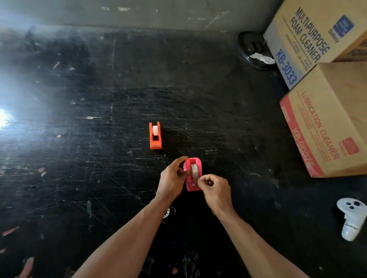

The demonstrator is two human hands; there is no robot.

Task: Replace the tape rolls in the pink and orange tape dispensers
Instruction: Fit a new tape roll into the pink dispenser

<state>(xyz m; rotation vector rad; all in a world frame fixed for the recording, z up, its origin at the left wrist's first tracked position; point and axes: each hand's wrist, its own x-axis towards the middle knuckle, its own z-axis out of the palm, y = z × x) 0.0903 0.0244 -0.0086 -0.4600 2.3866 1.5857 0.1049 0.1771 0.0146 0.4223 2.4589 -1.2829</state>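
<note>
On the scratched black table (pixel 95 186), the pink dispenser (pixel 193 174) sits between both hands, a whitish tape roll (pixel 194 170) seated in it. The left hand (pixel 172 177) steadies its side, fingers loosely curled. The right hand (pixel 216 189) pinches at the roll's near edge; whether it grips tape, I cannot tell. The orange dispenser (pixel 155 136) stands apart, farther away.

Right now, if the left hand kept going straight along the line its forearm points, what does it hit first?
The left hand points up and slightly right in the head view, and is already against the side of the pink tape dispenser. It would likely meet that first. The orange tape dispenser sits farther off, left of that line; depth is unclear.
</note>
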